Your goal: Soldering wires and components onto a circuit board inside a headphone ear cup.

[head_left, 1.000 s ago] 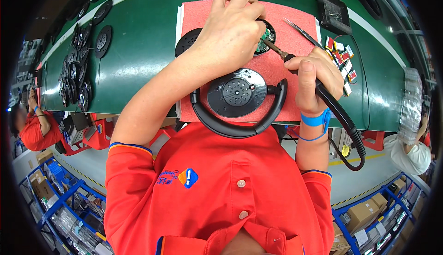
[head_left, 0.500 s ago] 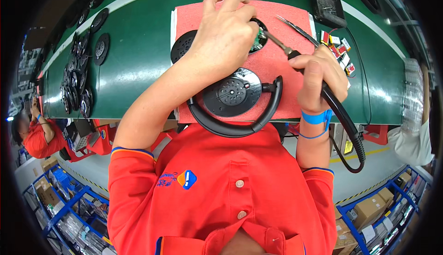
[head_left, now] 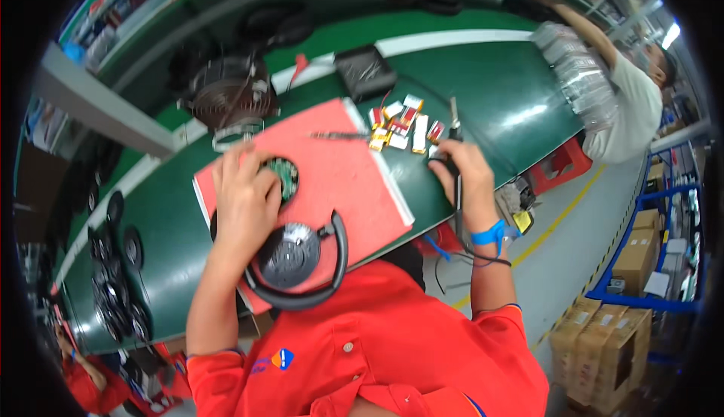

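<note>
Headphones lie on a pink foam mat (head_left: 343,191), their black curved headband (head_left: 341,255) toward me. One black ear cup (head_left: 289,255) with a perforated round plate rests inside the headband's curve. Beyond it, a round green circuit board (head_left: 285,177) shows in an open ear cup. My left hand (head_left: 247,198) has its fingers curled over that cup's left side, partly covering it. Off the mat's right side, my right hand (head_left: 461,172) grips a soldering iron (head_left: 455,127) with its tip pointing up and away. Its cable hangs by my wrist.
Small flat battery packs (head_left: 403,124) lie in a pile right of the mat, near tweezers (head_left: 339,136). Farther back are a black tray (head_left: 364,72) and a fan (head_left: 230,93). Several black ear cup plates (head_left: 109,289) sit at left. Clear plastic trays (head_left: 577,78) stand near a co-worker.
My view has swung to the right. The soldering iron has moved off the circuit board, out past the mat's right edge beside the batteries. My left hand stays at the ear cup.
</note>
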Tool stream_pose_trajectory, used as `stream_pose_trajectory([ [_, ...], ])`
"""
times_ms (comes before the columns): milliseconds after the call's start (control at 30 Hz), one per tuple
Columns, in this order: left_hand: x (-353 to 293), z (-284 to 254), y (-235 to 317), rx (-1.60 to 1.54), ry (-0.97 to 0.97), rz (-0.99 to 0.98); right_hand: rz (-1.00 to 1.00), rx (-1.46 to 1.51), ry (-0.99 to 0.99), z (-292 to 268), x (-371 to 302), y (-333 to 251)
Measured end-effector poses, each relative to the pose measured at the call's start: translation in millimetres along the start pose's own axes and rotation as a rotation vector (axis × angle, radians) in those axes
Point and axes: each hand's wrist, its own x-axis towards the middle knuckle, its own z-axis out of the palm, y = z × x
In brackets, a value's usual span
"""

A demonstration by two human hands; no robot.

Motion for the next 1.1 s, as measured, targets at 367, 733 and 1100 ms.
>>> stream_pose_trajectory([
  [367, 0.6, -19.8, 13.3, -0.13, 0.09, 0.021, 0.017, 0.221, 0.032, -2.0, 5.0, 12.2],
  [733, -21.5, -21.0, 28.2, -0.805, 0.036, -0.409, -0.464, 0.858, -0.23, 38.3, 37.9, -132.8],
  [1100, -66.3, -20.2, 25.1, -1.482, 0.227, -0.623, -0.266, 0.912, -0.295, 69.8, 25.0, -145.6],
])
